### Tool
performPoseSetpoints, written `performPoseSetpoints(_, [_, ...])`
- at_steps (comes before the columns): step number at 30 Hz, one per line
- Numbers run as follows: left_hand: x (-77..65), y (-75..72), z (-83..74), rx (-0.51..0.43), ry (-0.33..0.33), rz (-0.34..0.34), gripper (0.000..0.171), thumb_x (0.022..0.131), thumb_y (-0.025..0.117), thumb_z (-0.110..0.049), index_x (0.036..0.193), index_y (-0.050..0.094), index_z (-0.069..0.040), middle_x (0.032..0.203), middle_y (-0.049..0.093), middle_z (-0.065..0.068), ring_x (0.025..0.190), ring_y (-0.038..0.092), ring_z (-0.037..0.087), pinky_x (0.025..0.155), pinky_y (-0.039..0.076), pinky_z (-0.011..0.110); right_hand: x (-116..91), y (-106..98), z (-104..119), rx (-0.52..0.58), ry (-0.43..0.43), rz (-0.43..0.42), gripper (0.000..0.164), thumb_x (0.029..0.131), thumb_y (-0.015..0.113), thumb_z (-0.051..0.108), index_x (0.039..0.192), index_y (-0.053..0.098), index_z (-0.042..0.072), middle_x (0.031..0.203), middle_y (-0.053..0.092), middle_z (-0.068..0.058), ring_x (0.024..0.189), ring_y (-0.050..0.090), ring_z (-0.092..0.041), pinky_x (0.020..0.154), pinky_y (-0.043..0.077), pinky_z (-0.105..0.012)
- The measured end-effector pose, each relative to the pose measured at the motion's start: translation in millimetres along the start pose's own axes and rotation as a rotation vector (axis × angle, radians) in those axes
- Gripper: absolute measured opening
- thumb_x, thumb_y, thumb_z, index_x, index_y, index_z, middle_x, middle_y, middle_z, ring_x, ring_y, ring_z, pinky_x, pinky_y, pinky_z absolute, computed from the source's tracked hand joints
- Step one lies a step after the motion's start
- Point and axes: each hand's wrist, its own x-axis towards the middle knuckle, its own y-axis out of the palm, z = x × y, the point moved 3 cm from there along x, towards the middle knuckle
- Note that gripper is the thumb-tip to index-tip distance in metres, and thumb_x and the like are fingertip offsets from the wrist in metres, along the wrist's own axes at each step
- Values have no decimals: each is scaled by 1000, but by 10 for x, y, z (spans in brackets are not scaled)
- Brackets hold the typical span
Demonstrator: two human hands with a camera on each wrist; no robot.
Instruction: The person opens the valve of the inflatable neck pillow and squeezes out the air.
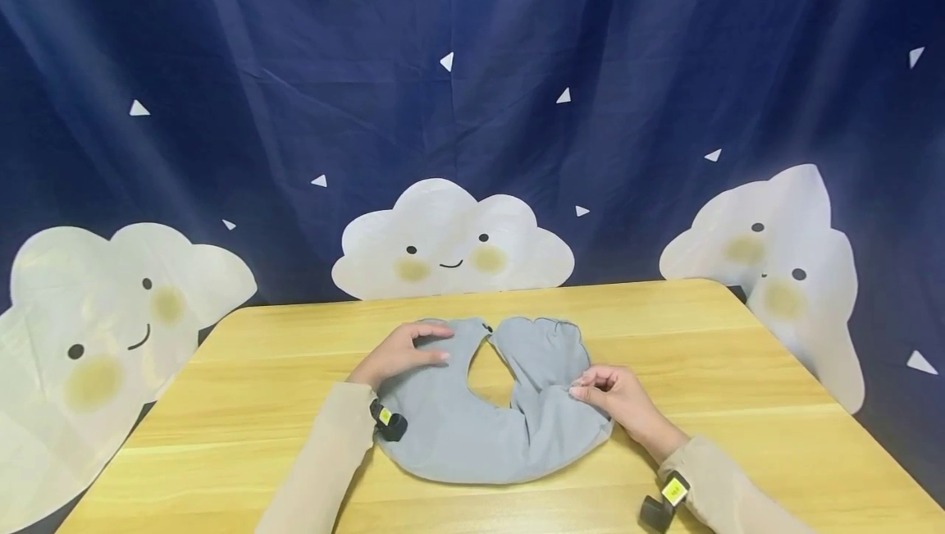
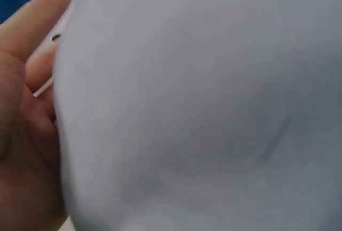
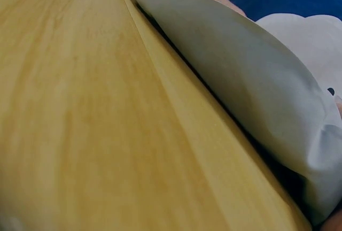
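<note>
A grey U-shaped neck pillow (image 1: 472, 448) lies on the wooden table, its two ends pointing to the far side and nearly meeting. The right half looks creased and dented, the left half smoother. My left hand (image 1: 408, 353) rests on the left arm of the pillow, fingers extended over it. In the left wrist view the grey fabric (image 2: 203, 92) fills most of the picture, with the palm along its side. At the pillow's right side, my right hand (image 1: 616, 394) pinches the fabric between thumb and fingers. A small dark fastener (image 1: 487, 328) shows between the ends.
The wooden table (image 1: 258, 403) has rounded far corners. Behind it hangs a dark blue curtain (image 1: 369, 107) with white triangles and smiling clouds. Each wrist carries a small black camera, the left one (image 1: 391, 425) close over the pillow, the right one (image 1: 655, 513) near the table's front.
</note>
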Motion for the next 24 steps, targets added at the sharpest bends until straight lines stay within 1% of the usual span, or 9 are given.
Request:
performPoseSetpoints(5, [-48, 26, -172, 40, 116, 57, 45, 81, 75, -26, 123, 64, -13, 133, 58, 6, 130, 47, 24, 111, 31, 44, 1, -1, 7, -9, 13, -4, 9, 80, 68, -4, 76, 61, -8, 76, 69, 16, 73, 62, 0, 67, 50, -18])
performPoseSetpoints(8, [-101, 41, -273, 65, 152, 89, 45, 82, 73, -26, 124, 64, -13, 135, 56, 7, 132, 45, 24, 111, 31, 44, -1, 4, 8, -9, 19, -3, 11, 81, 68, -3, 76, 61, -9, 77, 70, 15, 73, 62, 0, 68, 51, -18])
performPoseSetpoints(10, [-137, 37, -328, 49, 148, 111, 45, 83, 73, -25, 125, 63, -14, 137, 54, 6, 133, 43, 23, 112, 30, 45, -1, 4, 7, -10, 22, -2, 13, 81, 69, -2, 76, 60, -10, 77, 70, 15, 73, 63, 0, 68, 51, -18])
performPoseSetpoints(12, [-163, 24, -376, 17, 128, 127, 43, 84, 71, -23, 126, 62, -18, 139, 53, 3, 135, 42, 20, 113, 29, 45, -2, -6, 5, -12, 27, -2, 15, 80, 69, -1, 77, 59, -12, 77, 70, 16, 74, 63, 0, 69, 51, -18])
performPoseSetpoints(14, [-204, 0, -416, -13, 126, 139, 43, 85, 70, -18, 127, 61, -18, 139, 52, 2, 135, 41, 20, 113, 27, 46, 1, 1, 1, -13, 32, -1, 17, 80, 70, -1, 77, 58, -13, 77, 70, 16, 74, 63, 0, 69, 51, -17])
performPoseSetpoints(16, [-246, -19, -447, -42, 126, 150, 44, 86, 69, -15, 129, 60, -16, 140, 52, 2, 136, 40, 20, 113, 27, 47, 4, 7, -1, -12, 34, -2, 18, 80, 70, 0, 77, 58, -13, 77, 69, 17, 74, 63, 0, 69, 51, -17])
performPoseSetpoints(18, [-290, -24, -466, -47, 136, 165, 45, 86, 68, -14, 130, 58, -12, 140, 51, 2, 136, 40, 22, 113, 27, 49, 7, 12, -4, -15, 35, -1, 16, 80, 70, -1, 77, 59, -12, 77, 69, 17, 74, 63, 0, 69, 51, -17])
performPoseSetpoints(21, [-356, 9, -465, -52, 134, 192, 49, 86, 68, -15, 133, 55, -9, 141, 50, 3, 136, 40, 22, 112, 28, 48, 10, 13, -15, -13, 36, -2, 12, 80, 69, -2, 76, 61, -9, 77, 70, 17, 74, 63, 0, 69, 51, -18])
performPoseSetpoints(24, [-413, 76, -447, -45, 114, 228, 55, 87, 68, -19, 138, 49, -12, 144, 47, 1, 137, 38, 20, 113, 27, 45, 11, 11, -28, -12, 37, -5, 10, 80, 69, -3, 76, 61, -8, 77, 70, 16, 74, 63, 0, 69, 51, -17])
